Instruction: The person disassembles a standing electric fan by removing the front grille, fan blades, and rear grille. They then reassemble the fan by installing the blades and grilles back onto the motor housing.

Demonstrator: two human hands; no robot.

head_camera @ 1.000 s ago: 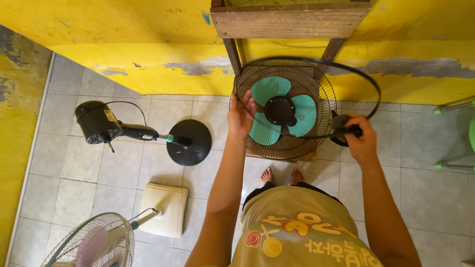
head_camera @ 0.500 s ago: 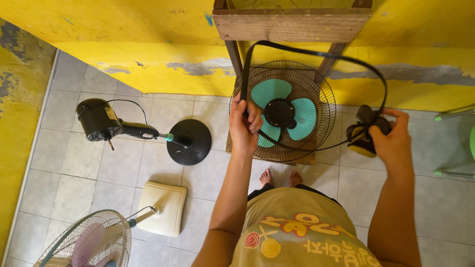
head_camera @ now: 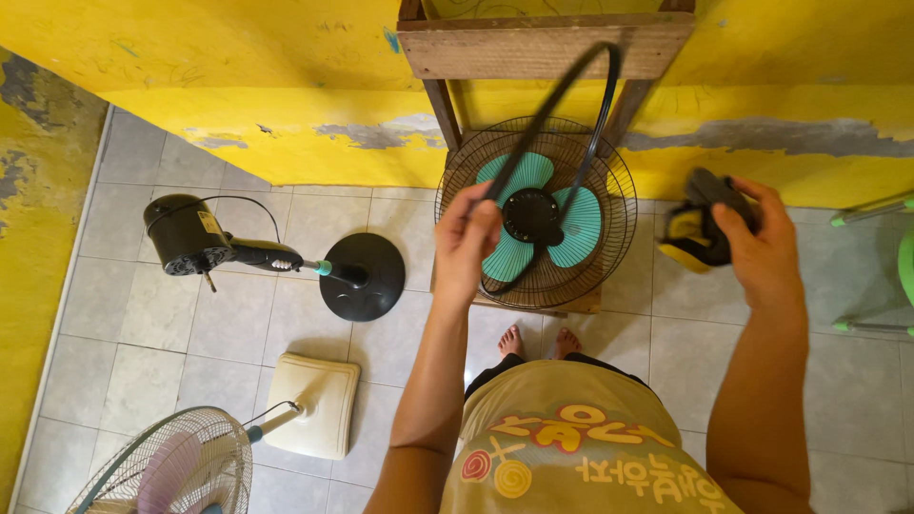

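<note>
left hand [head_camera: 466, 238]: fingers curled tight, pinching the black ring [head_camera: 581, 124] near its lower left. It's up in front of the fan's left edge.
right hand [head_camera: 757, 249]: closed around a black and yellow clump [head_camera: 693, 236], fingers wrapped over the top. Can't tell what the clump is, too blurry. It's off to the right of the fan, not touching it.
ring: thin black hoop, tilted, running from the left hand up over the wooden stool [head_camera: 545, 43] and back down across the grill. Looks a bit motion-blurred.
fan [head_camera: 536, 214]: round wire grill with teal blades and a black hub, propped face-up against the stool legs, just in front of the bare feet [head_camera: 538, 341].
edges: yellow wall right behind the stool, so it's tight on that side. Green chair legs [head_camera: 871, 271] at the far right edge.
open room: bare tiled floor [head_camera: 124, 314] between the fan and the stuff on the left.
left side stuff: black fan motor [head_camera: 181, 233] on a pole with a round black base [head_camera: 364, 276], lying flat. Below it a cream square base [head_camera: 316, 405], and a grey grill fan [head_camera: 167, 466] with purple blades in the corner.
containers: the fan's cage, holding only the blades and hub.
</note>
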